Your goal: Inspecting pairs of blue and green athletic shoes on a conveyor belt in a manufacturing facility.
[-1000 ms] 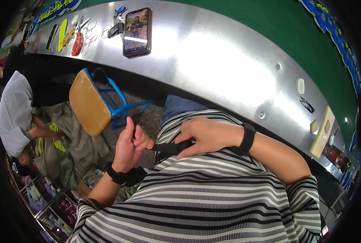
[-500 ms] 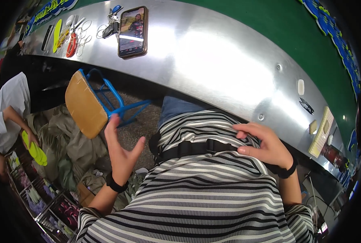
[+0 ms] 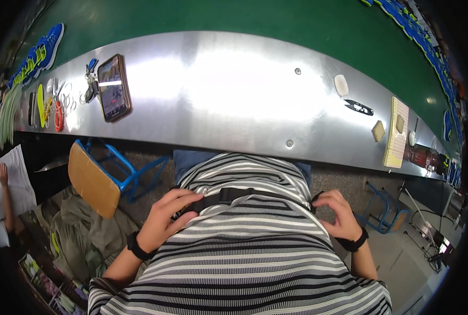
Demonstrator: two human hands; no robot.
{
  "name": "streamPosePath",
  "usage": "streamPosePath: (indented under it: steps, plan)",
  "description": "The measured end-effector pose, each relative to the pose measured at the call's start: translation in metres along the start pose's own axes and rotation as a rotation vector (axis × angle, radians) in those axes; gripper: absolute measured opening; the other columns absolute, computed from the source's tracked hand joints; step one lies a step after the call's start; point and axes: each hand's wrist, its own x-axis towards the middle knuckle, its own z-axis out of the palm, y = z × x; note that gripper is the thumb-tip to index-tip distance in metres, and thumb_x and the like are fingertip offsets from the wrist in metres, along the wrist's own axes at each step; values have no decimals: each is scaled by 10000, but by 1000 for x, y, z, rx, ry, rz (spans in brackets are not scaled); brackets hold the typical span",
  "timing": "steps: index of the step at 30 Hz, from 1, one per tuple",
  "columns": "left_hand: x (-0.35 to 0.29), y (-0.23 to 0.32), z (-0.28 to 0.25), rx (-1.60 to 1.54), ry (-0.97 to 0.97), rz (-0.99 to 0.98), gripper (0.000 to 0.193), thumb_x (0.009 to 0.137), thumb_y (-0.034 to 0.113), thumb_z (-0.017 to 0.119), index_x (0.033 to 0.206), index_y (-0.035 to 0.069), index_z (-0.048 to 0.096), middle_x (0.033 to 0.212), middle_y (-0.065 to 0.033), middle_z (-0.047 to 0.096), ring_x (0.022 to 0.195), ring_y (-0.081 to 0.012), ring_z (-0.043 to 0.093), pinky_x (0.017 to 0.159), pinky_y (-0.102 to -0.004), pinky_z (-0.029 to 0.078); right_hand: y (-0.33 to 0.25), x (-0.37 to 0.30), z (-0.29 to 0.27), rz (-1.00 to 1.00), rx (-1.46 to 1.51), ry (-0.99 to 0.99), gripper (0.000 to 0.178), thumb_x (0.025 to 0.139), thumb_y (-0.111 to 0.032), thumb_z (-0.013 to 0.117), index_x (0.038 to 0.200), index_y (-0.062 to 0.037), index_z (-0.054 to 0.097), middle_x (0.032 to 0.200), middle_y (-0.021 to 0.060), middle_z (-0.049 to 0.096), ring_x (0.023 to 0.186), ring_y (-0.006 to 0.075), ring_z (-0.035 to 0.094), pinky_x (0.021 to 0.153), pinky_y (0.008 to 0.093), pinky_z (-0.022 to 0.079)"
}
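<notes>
A black waist belt (image 3: 224, 196) with a buckle runs across my striped shirt (image 3: 239, 252). My left hand (image 3: 165, 218) is at the belt's left end, with its fingers over the strap and its thumb below, closed round it. At the other end, my right hand (image 3: 341, 215) has bent fingers touching the belt at my side. Its thumb stands apart from the fingers against the shirt, and it holds nothing that I can make out. Black bands circle both wrists.
Along the metal bench (image 3: 213, 118) lie a phone (image 3: 114, 89), keys (image 3: 91, 79), red-handled scissors (image 3: 59, 115), black thread snips (image 3: 359, 107) and a white oval piece (image 3: 341, 85). Behind it is a green surface (image 3: 192, 18) with blue shoes (image 3: 44, 50). A stool (image 3: 92, 178) stands left, near another person.
My left hand has moved right onto the belt, and its fingers have closed in. My right hand is now at the belt's right end. The view has swung, showing more of the bench's right side.
</notes>
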Motion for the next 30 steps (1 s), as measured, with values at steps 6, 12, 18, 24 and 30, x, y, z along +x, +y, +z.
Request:
streamPosePath:
  steps: [6,12,18,24,30]
  plan:
    - [20,8,-6,-47,50,-81,269,876,91,643,1140,37,651,1113,-128,622,986,-242,609,851,-328,480,9,-7,10,78,-48,67,461,850,-316,666,1255,-122,562,1283,85,574,1242,245,456,995,381,264]
    - [139,76,19,119,-256,378,223,844,158,687,1021,22,676,1022,-116,658,932,-275,621,831,-364,484,17,1,-1,-49,-186,32,176,862,-253,666,954,-103,672,886,30,658,857,187,591,856,345,375]
    - [186,102,96,8,-813,422,302,828,271,721,983,18,665,874,-104,622,795,-254,603,723,-349,488,14,-14,-23,-1,-86,162,135,858,-227,671,831,-95,669,700,26,624,667,211,584,718,323,408]
    - [197,106,133,39,-909,417,407,809,268,733,1053,-35,616,862,-142,621,737,-272,602,669,-355,489,28,-30,-3,218,314,277,185,886,-199,661,877,-15,681,664,76,628,527,123,528,496,259,412]
    - [195,108,137,102,-948,381,364,836,249,692,1057,-27,609,880,-158,634,809,-300,628,741,-375,499,41,-35,-4,466,647,156,171,904,-191,664,876,-23,673,627,-74,526,588,28,423,517,218,346]
